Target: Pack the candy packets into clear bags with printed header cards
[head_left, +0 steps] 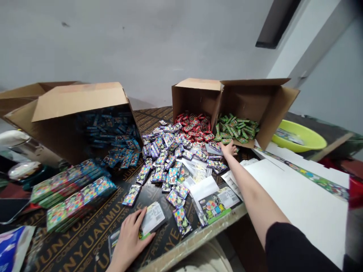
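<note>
My left hand (130, 234) lies over a flat printed bag (154, 217) near the table's front edge, thumb and fingers closed on it. My right hand (229, 148) reaches out to the front of the green packets (236, 128), its fingers bent and somewhat apart; no packet shows clearly in its grasp. Red packets (198, 124) lie just left of it, spilling from a carton. A wide heap of purple packets (164, 145) covers the middle of the table. Between my hands lie clear plastic bags (198, 170) and a black-and-green printed bag (215, 204).
Open cartons lie on their sides at the back: one carton (82, 100) with blue packets (110, 130), others (255, 94) at the right. Stacked strips of packets (82, 200) stand at left. A yellow-green basin (309, 138) and white boards (297, 196) are at right.
</note>
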`<state>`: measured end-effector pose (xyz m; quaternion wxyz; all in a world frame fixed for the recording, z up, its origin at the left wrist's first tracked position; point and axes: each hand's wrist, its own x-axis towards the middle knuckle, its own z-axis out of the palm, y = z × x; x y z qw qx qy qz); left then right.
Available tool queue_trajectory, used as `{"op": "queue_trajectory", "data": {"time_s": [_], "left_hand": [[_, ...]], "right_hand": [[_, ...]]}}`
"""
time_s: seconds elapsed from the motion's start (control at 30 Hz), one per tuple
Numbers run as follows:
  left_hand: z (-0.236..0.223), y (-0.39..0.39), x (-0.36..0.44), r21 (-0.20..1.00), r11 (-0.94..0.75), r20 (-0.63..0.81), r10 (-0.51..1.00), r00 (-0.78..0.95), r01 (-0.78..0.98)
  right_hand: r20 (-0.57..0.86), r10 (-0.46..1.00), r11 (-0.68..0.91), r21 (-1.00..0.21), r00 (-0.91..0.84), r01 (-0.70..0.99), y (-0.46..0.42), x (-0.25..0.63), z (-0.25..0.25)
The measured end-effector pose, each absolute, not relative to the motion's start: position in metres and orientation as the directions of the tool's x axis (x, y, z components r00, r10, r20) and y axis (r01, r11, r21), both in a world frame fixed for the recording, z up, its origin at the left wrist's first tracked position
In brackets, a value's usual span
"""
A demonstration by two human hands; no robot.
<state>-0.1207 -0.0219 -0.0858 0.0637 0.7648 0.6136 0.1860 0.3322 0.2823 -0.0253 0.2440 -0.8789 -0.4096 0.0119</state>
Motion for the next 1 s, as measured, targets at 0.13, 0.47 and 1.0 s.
{"op": "queue_trajectory", "data": {"time_s": [0.13,0.47,1.0], "left_hand": [[-0.090,-0.022,-0.123,0.292,-0.237,0.221,0.959,0.176,0.927],[-0.090,-0.020,-0.123,0.292,-0.218,0.208,0.965,0.161,0.931],[0.021,0.010,-0.010,0.668,0.497,-0.316,0.863,0.394,-0.554]], "right_hand": [[0.241,0.712,-0.535,-0.424,0.660,0.731,0.297,0.350,-0.025],[0.287,0.755,-0.436,-0.452,0.589,0.779,0.297,0.356,-0.014],[0.356,0.786,0.364,-0.927,-0.505,-0.086,0.050,0.145,0.008]]}}
